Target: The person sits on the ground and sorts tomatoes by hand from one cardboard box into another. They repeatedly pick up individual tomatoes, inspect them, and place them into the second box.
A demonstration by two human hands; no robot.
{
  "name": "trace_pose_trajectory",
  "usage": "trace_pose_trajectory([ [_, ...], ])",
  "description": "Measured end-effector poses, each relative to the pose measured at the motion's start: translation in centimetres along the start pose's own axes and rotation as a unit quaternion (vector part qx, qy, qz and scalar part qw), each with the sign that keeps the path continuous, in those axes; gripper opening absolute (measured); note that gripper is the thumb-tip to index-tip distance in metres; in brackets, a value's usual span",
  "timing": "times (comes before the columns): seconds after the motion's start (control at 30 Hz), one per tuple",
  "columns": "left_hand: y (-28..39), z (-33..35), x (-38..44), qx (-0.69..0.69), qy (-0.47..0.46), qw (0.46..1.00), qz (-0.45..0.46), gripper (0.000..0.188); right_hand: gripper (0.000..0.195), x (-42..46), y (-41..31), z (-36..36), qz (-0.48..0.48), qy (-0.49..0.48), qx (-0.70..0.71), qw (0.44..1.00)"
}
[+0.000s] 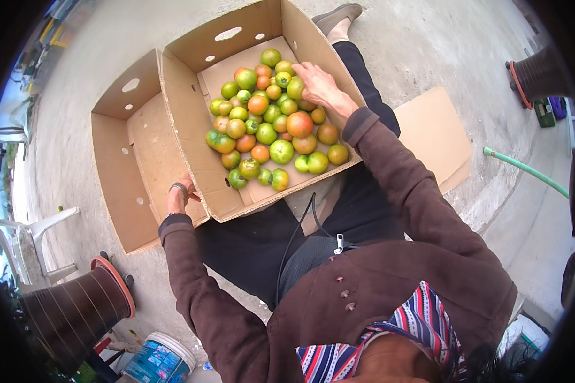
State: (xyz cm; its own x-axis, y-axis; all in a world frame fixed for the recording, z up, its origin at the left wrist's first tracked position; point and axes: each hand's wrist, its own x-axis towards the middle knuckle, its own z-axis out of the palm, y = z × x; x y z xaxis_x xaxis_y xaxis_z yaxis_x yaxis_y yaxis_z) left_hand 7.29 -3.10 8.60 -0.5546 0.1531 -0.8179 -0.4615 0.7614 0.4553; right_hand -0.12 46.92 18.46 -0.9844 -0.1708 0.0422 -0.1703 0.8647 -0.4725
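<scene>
Many green, orange and reddish tomatoes [267, 133] lie loose on the floor of a cardboard box [230, 198] before me. My right hand [320, 86] reaches over the box's right side, its fingertips against a green tomato [295, 89] near the back. The palm hides what is under it, so whether it grips anything is unclear. My left hand [184, 192], with a watch [178, 188] on the wrist, is inside a second cardboard box [148, 129] to the left. Its fingers are close to the tomato box's wall and partly hidden. No tomatoes show in this second box.
A flat cardboard piece [433, 134] lies on the concrete floor to the right, near a green hose [527, 168]. Left of me are a white plastic chair [38, 225], a large brown planter [76, 306] and a blue-and-white bucket [160, 359]. Another planter [539, 76] stands far right.
</scene>
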Motion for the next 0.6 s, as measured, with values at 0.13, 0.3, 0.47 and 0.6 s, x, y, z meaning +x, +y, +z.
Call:
trace_pose_trajectory([
  [0.13,6.8,1.5,-1.7,-0.087,0.036,0.995,-0.021,0.062,0.061,-0.1,2.2,1.1,0.023,-0.053,-0.049,0.997],
  [0.3,6.9,1.0,-3.0,-0.136,0.123,0.981,-0.06,0.07,0.054,0.1,2.5,2.4,-0.011,-0.016,-0.049,0.999],
  [0.47,3.9,-1.1,-0.7,-0.062,0.332,0.94,-0.052,0.079,0.054,0.0,0.8,1.3,-0.017,-0.039,-0.072,0.997],
  [0.6,4.3,-2.5,-1.5,-0.32,0.446,0.825,0.133,0.066,0.059,-0.9,-3.2,-1.5,-0.037,0.06,-0.002,0.998],
])
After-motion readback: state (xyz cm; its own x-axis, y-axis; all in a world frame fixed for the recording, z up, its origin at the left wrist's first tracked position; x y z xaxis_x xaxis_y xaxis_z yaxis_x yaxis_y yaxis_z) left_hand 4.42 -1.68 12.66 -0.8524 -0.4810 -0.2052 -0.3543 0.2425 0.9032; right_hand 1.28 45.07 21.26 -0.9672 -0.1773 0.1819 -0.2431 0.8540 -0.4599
